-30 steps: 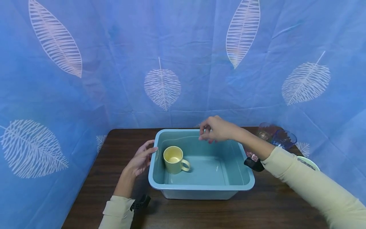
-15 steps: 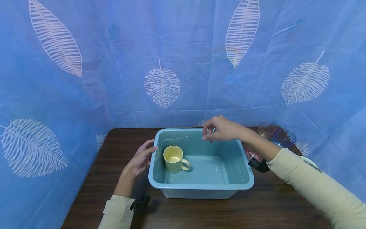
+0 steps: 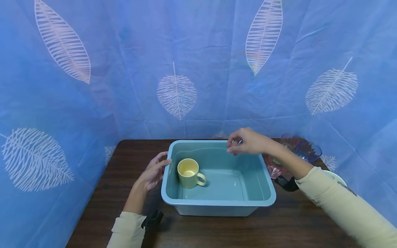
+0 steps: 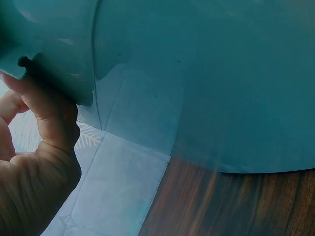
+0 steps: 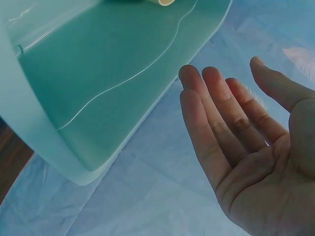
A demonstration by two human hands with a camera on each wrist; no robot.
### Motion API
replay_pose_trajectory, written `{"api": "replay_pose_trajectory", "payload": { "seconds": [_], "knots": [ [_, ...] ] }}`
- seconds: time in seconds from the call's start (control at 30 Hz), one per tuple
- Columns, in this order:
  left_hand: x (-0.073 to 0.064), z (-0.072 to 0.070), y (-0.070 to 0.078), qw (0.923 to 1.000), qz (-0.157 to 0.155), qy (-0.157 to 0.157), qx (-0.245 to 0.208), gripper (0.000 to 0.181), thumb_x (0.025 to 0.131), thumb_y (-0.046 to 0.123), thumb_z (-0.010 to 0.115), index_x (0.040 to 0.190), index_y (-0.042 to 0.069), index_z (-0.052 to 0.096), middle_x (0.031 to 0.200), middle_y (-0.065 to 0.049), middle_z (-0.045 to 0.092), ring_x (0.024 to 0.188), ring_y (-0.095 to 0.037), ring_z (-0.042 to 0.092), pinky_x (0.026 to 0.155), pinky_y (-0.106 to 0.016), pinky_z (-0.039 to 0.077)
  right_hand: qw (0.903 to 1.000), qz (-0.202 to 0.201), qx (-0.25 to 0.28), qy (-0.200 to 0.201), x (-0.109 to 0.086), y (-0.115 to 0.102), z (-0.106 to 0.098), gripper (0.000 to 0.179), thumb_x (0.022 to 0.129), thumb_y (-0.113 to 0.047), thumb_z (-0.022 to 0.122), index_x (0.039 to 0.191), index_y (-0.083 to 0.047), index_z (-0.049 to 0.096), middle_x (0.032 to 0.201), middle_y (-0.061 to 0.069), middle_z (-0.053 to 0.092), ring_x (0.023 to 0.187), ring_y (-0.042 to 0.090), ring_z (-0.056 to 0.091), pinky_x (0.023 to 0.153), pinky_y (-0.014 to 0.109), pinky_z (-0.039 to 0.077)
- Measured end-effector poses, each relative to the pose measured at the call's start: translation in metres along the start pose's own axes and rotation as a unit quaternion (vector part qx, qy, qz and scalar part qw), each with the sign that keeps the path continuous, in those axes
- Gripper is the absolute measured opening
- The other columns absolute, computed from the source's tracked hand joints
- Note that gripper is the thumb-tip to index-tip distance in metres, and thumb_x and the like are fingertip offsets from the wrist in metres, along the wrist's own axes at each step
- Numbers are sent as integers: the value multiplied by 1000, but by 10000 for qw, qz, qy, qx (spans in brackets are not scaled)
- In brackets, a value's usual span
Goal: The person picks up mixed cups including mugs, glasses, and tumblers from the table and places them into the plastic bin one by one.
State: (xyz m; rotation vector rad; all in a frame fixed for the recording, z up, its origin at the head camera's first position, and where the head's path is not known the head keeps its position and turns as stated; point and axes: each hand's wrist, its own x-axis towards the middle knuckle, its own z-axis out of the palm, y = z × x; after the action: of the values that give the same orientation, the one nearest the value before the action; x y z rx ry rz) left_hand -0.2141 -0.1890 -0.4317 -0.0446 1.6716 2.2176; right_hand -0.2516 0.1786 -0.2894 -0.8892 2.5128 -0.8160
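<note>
A light blue-green plastic basin (image 3: 218, 203) stands on the dark wooden table. Inside, by its left wall, a yellow mug (image 3: 187, 176) sits upright with its handle toward the right. My left hand (image 3: 152, 173) grips the basin's left rim, thumb over the edge and fingers along the outer side. The left wrist view shows that hand (image 4: 47, 137) up at the basin wall (image 4: 206, 98). Above the basin's back right rim, my right hand (image 3: 249, 142) hovers with bent fingers. In the right wrist view its palm (image 5: 256, 167) holds nothing, and the fingers are spread from the thumb.
Beyond the right forearm stand a clear blue glass (image 3: 308, 150) and a reddish glass (image 3: 289, 138), partly covered by the arm. A pink glass piece (image 3: 275, 171) and a pale green-rimmed dish (image 3: 336, 176) are also partly hidden. A blue leaf-print curtain (image 3: 211, 93) hangs behind the table.
My right hand has drifted to the right along the basin's back rim. The left hand, the basin and the mug have stayed in place.
</note>
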Motion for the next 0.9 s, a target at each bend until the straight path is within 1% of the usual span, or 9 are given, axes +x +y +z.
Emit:
{"api": "replay_pose_trajectory", "payload": {
  "seconds": [0.13, 0.33, 0.43, 0.57, 0.63, 0.7, 0.9],
  "knots": [
    [0, -1, -1, 10000, 1, -3, -2, 48, 107, 14, 56, 149, 7, 33, 110, -7, 67, 84, -15, 77, 68, -26, 64, 9998, 115, 150, 29, -3, 6, 0, 18, 98, -14, 72, 110, 0, 71, 86, 1, 77, 79, 16, 73, 70, 39, 64],
    [0, -4, 1, 10000, 59, -33, 9, 45, 107, 14, 56, 147, 7, 36, 106, -6, 70, 82, -15, 77, 65, -25, 64, 9996, 67, 266, 15, -4, 13, 1, 18, 99, -14, 70, 110, 0, 70, 88, 2, 77, 83, 17, 74, 71, 39, 64],
    [0, -4, 1, 10000, 40, -28, 1, 43, 107, 13, 56, 146, 8, 37, 105, -6, 70, 81, -14, 76, 64, -24, 63, 9994, 88, 343, 37, -5, 14, -1, 20, 100, -15, 69, 112, 1, 69, 89, 3, 77, 85, 19, 74, 74, 42, 65],
    [0, -5, 1, 10000, 50, -31, -5, 43, 107, 13, 55, 146, 8, 37, 105, -6, 69, 82, -15, 77, 65, -25, 64, 9984, 201, 488, 200, -11, 13, -6, 21, 101, -16, 69, 114, 1, 70, 93, 4, 77, 88, 20, 75, 77, 44, 65],
    [-1, -5, 0, 10000, 59, -33, -6, 43, 107, 13, 56, 146, 8, 37, 107, -6, 69, 84, -15, 77, 67, -26, 64, 9978, 234, 536, 296, -15, 13, -8, 21, 101, -17, 68, 114, 1, 70, 94, 3, 77, 89, 20, 75, 77, 41, 65],
    [-1, -5, 1, 10000, 61, -21, -4, 44, 107, 14, 56, 146, 8, 37, 107, -6, 69, 85, -16, 77, 67, -26, 64, 9973, 258, 560, 390, -19, 14, -10, 20, 101, -17, 68, 112, 0, 71, 94, 3, 76, 89, 19, 75, 78, 42, 65],
    [1, -2, 1, 10000, 14, -7, -17, 42, 107, 14, 56, 145, 8, 38, 107, -6, 69, 84, -16, 77, 66, -25, 64, 9970, 260, 445, 574, -28, 21, -13, 19, 101, -17, 69, 110, 0, 71, 93, 6, 77, 84, 17, 73, 74, 46, 65]
  ]
}}
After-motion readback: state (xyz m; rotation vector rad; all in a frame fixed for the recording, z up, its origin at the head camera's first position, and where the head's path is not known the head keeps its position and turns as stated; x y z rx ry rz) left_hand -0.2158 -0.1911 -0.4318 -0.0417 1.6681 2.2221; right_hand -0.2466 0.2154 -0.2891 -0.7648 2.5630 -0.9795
